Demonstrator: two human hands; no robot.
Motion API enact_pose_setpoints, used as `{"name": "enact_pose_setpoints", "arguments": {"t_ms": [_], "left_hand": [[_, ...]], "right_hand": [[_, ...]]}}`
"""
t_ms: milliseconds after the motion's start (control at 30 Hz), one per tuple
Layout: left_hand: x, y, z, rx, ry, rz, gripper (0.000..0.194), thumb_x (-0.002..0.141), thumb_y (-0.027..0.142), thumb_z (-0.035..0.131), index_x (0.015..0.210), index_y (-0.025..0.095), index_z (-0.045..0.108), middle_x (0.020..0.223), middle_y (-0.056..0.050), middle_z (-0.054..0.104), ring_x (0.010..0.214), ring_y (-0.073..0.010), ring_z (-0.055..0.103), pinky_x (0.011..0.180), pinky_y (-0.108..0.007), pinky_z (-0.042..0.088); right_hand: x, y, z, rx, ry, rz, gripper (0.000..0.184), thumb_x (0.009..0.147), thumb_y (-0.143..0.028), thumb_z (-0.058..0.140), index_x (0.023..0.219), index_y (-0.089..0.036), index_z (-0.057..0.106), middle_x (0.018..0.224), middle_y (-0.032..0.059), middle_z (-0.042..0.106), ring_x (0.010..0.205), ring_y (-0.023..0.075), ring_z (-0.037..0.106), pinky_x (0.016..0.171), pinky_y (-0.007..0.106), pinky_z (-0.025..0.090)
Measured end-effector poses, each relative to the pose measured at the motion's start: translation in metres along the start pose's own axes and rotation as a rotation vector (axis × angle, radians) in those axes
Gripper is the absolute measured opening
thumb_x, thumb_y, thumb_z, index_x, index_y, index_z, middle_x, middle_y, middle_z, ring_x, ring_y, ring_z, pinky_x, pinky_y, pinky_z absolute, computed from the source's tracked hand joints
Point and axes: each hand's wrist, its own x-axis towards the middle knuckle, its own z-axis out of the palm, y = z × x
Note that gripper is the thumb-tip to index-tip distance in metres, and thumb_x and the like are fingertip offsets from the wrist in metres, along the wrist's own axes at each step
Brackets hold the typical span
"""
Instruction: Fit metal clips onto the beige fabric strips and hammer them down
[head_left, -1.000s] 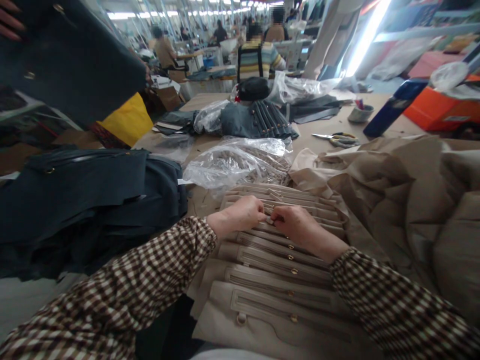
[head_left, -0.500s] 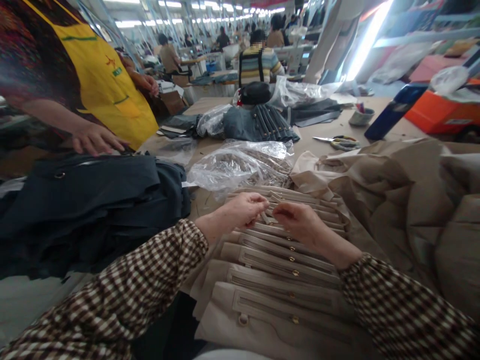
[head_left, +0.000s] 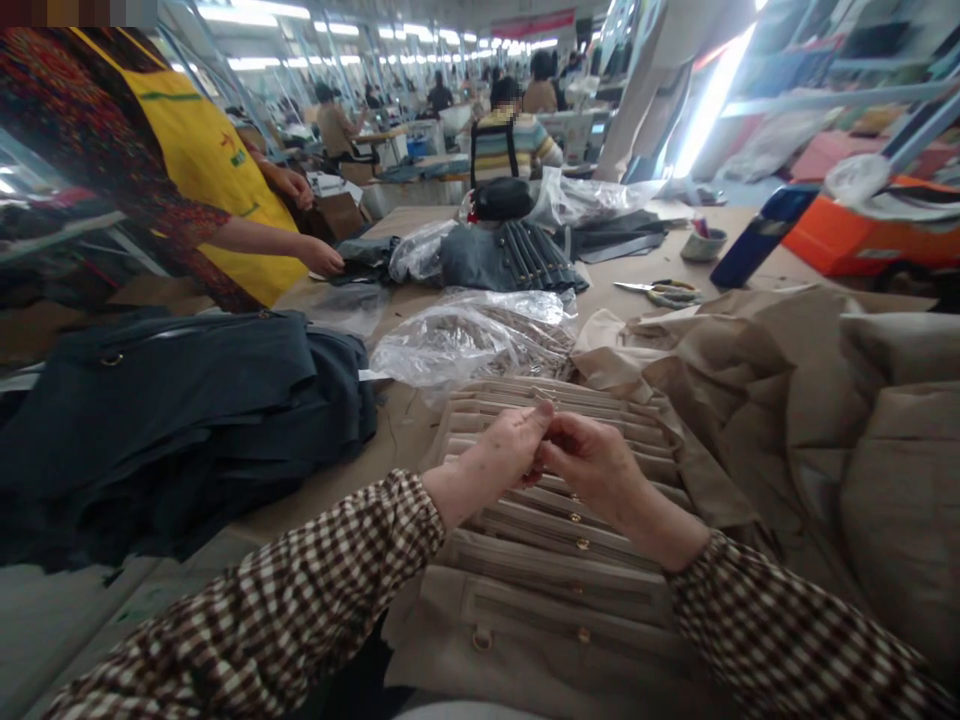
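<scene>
Stacked beige fabric pieces (head_left: 525, 590) lie overlapped in front of me, each with a zipper and a small gold-coloured metal piece; the nearest one also carries a ring on a tab. Over the middle of this stack my left hand (head_left: 510, 447) is closed in a pinch. My right hand (head_left: 600, 470) is pinched too, its fingertips meeting those of the left. Whatever sits between the fingertips is hidden by the fingers.
Dark blue fabric pieces (head_left: 180, 420) are piled on the left, loose beige cloth (head_left: 750, 390) on the right. Beyond are a clear plastic bag (head_left: 472, 335), scissors (head_left: 667, 292), a small cup (head_left: 703, 243) and a blue box-like object (head_left: 765, 235). A co-worker in a yellow apron (head_left: 217, 170) stands at left.
My hands, slightly apart before with a small beige strip at the fingers, have come together. The co-worker's hand has left the dark pile and reached toward dark items farther along the table.
</scene>
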Motion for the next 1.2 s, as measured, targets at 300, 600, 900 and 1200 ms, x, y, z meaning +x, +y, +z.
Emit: {"name": "enact_pose_setpoints", "arguments": {"t_ms": [300, 600, 900, 1200], "left_hand": [[0.0, 0.002, -0.004, 0.177, -0.064, 0.018, 0.056, 0.077, 0.072, 0.057, 0.079, 0.016, 0.055, 0.052, 0.007, 0.04, 0.039, -0.0059, 0.035, 0.036, -0.018, 0.024], [0.002, 0.003, 0.001, 0.33, -0.16, -0.188, 0.024, 0.082, 0.037, 0.058, 0.069, 0.018, 0.05, 0.05, 0.007, 0.039, 0.042, -0.0072, 0.035, 0.041, -0.02, 0.025], [0.024, 0.002, 0.007, 1.161, -0.103, 0.021, 0.02, 0.083, 0.028, 0.06, 0.072, 0.014, 0.068, 0.063, -0.003, 0.062, 0.06, -0.0142, 0.054, 0.054, -0.024, 0.036], [0.023, 0.0, 0.011, 1.341, -0.1, 0.036, 0.021, 0.086, 0.03, 0.057, 0.084, 0.015, 0.071, 0.085, -0.012, 0.073, 0.082, -0.0257, 0.068, 0.071, -0.032, 0.05]], "right_hand": [[-0.004, -0.005, -0.036, 0.051, -0.003, 0.167, 0.015, 0.075, -0.034, 0.06, 0.074, -0.019, 0.061, 0.059, -0.0015, 0.058, 0.05, 0.0127, 0.053, 0.047, 0.024, 0.044], [-0.03, 0.013, -0.041, -0.061, -0.062, 0.118, 0.018, 0.078, -0.035, 0.061, 0.072, -0.018, 0.062, 0.057, -0.0032, 0.052, 0.052, 0.0098, 0.04, 0.048, 0.022, 0.033], [-0.029, 0.038, -0.04, -0.679, -0.167, 0.097, 0.021, 0.086, -0.02, 0.051, 0.08, -0.02, 0.071, 0.071, 0.0032, 0.07, 0.066, 0.0166, 0.062, 0.061, 0.026, 0.038], [-0.024, 0.027, -0.04, -0.848, -0.261, 0.151, 0.017, 0.084, -0.015, 0.055, 0.08, -0.02, 0.07, 0.076, 0.0041, 0.073, 0.071, 0.0184, 0.066, 0.062, 0.026, 0.036]]}}
